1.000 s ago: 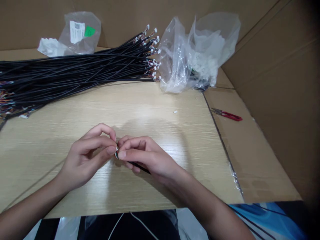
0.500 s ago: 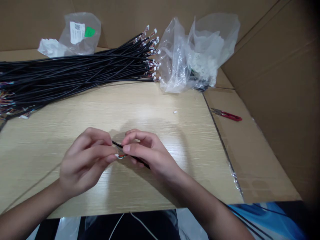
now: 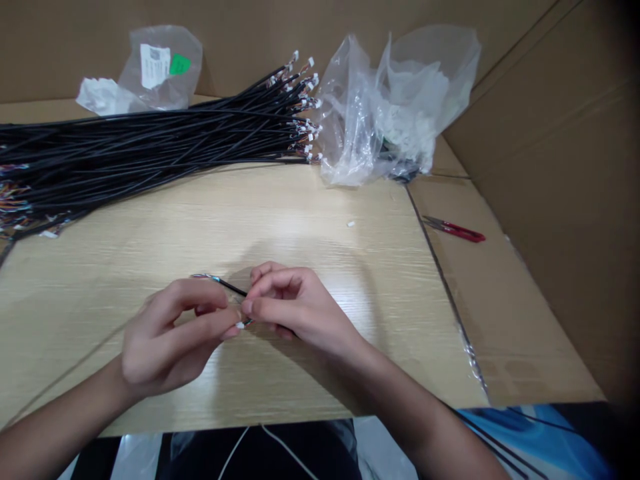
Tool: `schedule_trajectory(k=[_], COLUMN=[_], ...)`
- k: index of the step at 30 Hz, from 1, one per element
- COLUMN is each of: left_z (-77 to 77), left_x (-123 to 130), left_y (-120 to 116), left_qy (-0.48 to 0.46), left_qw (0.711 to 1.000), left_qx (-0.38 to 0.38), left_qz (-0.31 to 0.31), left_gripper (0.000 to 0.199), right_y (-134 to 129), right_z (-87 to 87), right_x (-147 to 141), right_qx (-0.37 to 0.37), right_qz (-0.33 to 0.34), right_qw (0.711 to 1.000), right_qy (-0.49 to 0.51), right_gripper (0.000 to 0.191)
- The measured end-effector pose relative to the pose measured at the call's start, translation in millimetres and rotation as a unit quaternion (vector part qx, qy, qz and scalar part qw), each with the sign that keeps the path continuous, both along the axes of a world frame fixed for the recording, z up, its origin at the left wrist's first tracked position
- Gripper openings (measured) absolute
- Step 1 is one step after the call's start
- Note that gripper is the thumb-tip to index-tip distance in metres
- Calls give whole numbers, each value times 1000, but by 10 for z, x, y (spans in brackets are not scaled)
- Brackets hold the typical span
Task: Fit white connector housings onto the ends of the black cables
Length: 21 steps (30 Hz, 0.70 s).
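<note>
A black cable (image 3: 232, 287) with thin coloured wires at its far left end runs into the fingers of my right hand (image 3: 295, 303), which is closed on it. My left hand (image 3: 177, 333) pinches a small white connector (image 3: 241, 325) between thumb and forefinger, just left of the right fingertips. Short coloured wires lead from the connector toward my right hand. Both hands are over the front middle of the wooden table; the right fingers partly hide the cable.
A thick bundle of black cables (image 3: 165, 137) with white connectors lies across the back left. Clear plastic bags (image 3: 350, 127) stand behind it and to its right. Red-handled snips (image 3: 463, 233) rest on cardboard at the right. A small white piece (image 3: 351, 224) lies on the table (image 3: 280, 207).
The wire end of the black cable now shows beyond my left fingers, which no longer cover it. The connector and my left fingertips have shifted slightly down and right.
</note>
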<state>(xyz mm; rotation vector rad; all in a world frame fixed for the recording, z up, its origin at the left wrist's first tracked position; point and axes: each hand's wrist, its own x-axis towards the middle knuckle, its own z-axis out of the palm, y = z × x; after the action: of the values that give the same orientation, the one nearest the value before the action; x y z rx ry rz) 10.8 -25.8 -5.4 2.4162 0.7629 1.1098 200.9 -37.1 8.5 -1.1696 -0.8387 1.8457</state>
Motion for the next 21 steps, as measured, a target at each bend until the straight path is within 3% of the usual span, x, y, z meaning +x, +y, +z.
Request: schedule_trajectory(k=[5,9,15,21], left_z=[77,55,-17,-47], left_x=[35,28,31,27], left_y=[25,91,140,143], left_qy=[-36,-49,-95,-136], left_qw=[999,987,935,897], left_qx=[-31,-150,-340,-417], left_qz=[12,8,-24,-48], left_gripper=[9,10,23,24], right_y=[-3,-8,-1,14], right_z=[-11,-25,-68,-75], right_x=[-12,-13,-4,-10], right_qx=[-4,-14,-49,-62], right_qz=[1,7,65,71], right_qw=[999,995,986,981], right_qy=[34,95,148,167], right_gripper=[10,10,14,17])
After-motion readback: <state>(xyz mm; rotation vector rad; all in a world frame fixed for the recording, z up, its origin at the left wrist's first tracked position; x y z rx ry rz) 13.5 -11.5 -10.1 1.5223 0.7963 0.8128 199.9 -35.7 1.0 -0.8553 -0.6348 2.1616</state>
